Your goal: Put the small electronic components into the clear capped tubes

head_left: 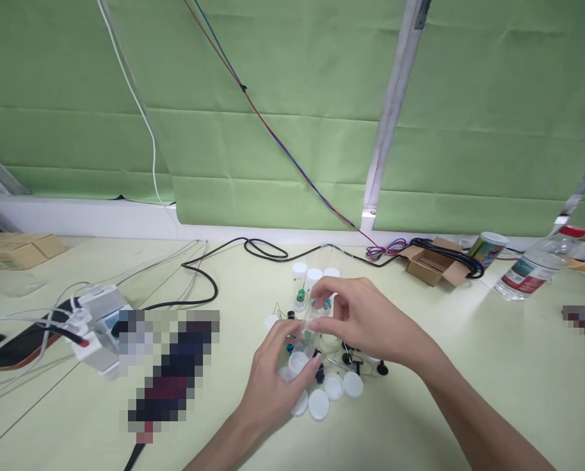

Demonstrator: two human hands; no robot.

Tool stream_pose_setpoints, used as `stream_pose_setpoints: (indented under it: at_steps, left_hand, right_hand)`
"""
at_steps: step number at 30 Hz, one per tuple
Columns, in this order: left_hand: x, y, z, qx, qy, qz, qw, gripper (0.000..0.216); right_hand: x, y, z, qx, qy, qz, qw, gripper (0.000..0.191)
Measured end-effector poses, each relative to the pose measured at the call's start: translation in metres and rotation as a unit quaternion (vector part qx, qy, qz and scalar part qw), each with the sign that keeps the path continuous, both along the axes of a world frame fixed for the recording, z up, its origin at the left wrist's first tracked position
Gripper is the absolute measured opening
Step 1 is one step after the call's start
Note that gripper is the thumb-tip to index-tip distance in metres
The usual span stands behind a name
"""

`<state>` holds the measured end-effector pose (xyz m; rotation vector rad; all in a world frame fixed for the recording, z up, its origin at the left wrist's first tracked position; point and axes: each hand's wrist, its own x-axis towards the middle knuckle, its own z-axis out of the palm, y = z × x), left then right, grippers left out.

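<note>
My left hand (pixel 280 379) curls around a clear plastic tube (pixel 308 339), thumb on its near side. Something greenish shows inside the tube. My right hand (pixel 355 320) pinches at the tube's far end, thumb and fingertips close together; whether a small part is also between them I cannot tell. A white cap (pixel 299 362) shows at the tube's near end. Below lie several loose white lids (pixel 318 405) and a scatter of small black parts (pixel 347 357) with thin metal rods. Behind the hands stand several clear tubes with white caps (pixel 299 269), one with a green piece inside.
A power strip (pixel 99 327) with white adapters and cables is at the left. A black cable (pixel 267 256) runs along the back. An opened cardboard box (pixel 432 265), a printed canister (pixel 487 248) and a water bottle (pixel 530 271) stand back right. Blurred dark objects lie at both sides.
</note>
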<state>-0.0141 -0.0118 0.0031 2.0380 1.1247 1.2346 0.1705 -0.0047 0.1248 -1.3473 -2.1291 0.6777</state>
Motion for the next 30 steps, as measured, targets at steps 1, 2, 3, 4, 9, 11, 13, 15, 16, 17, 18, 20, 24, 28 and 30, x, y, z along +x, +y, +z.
stream_pose_setpoints:
  at_steps: [1, 2, 3, 4, 9, 11, 13, 15, 16, 17, 18, 20, 24, 28, 30]
  left_hand:
    - [0.0, -0.001, 0.0, -0.009, 0.001, -0.001, 1.0, 0.03]
    - [0.001, -0.001, 0.0, -0.02, 0.0, 0.002, 1.0, 0.028]
    - [0.001, -0.001, 0.0, -0.034, -0.002, 0.007, 0.999, 0.027]
    - [0.001, -0.001, 0.0, -0.046, -0.006, 0.013, 0.999, 0.025]
    - [0.0, 0.0, -0.004, -0.051, -0.015, 0.034, 0.998, 0.023]
    - [0.0, 0.0, -0.006, -0.041, -0.009, 0.039, 0.998, 0.023]
    - [-0.001, 0.0, -0.007, -0.036, -0.004, 0.05, 0.998, 0.023]
    - [-0.001, 0.001, -0.007, -0.037, -0.002, 0.069, 0.997, 0.022]
    - [-0.001, 0.001, -0.007, -0.037, -0.002, 0.08, 0.996, 0.022]
    - [-0.001, 0.001, -0.006, -0.036, -0.001, 0.089, 0.995, 0.021]
    - [-0.001, 0.002, -0.006, -0.035, -0.002, 0.098, 0.995, 0.021]
    - [-0.001, 0.003, -0.004, -0.029, -0.008, 0.119, 0.992, 0.02]
    - [-0.002, 0.003, -0.003, -0.009, -0.037, 0.186, 0.982, 0.016]
    - [-0.004, 0.003, -0.001, 0.012, -0.082, 0.247, 0.965, 0.014]
    - [-0.004, 0.003, -0.001, 0.005, -0.107, 0.255, 0.961, 0.015]
  right_hand:
    - [-0.003, -0.001, 0.0, -0.002, 0.007, 0.012, 1.0, 0.022]
    - [-0.005, -0.002, -0.001, -0.003, 0.013, 0.02, 1.0, 0.021]
    - [-0.007, -0.003, -0.002, -0.002, 0.017, 0.026, 1.0, 0.021]
    - [-0.008, -0.003, -0.002, 0.0, 0.02, 0.03, 0.999, 0.02]
    - [-0.008, -0.002, -0.005, 0.013, -0.005, 0.05, 0.999, 0.019]
    - [-0.004, -0.001, -0.006, 0.011, -0.016, 0.056, 0.998, 0.023]
    - [0.0, 0.001, -0.007, 0.014, -0.029, 0.053, 0.998, 0.031]
    - [0.004, 0.002, -0.008, 0.027, -0.049, 0.042, 0.998, 0.034]
    - [0.006, 0.003, -0.009, 0.036, -0.066, 0.033, 0.997, 0.031]
    - [0.007, 0.005, -0.01, 0.041, -0.086, 0.024, 0.995, 0.028]
    - [0.008, 0.006, -0.012, 0.044, -0.109, 0.015, 0.993, 0.023]
    - [0.009, 0.01, -0.019, 0.037, -0.159, 0.005, 0.987, 0.017]
    - [0.006, 0.021, -0.037, -0.004, -0.23, 0.04, 0.972, 0.021]
    - [0.0, 0.028, -0.052, -0.015, -0.251, 0.062, 0.966, 0.016]
    - [-0.003, 0.029, -0.056, -0.007, -0.25, 0.06, 0.966, 0.018]
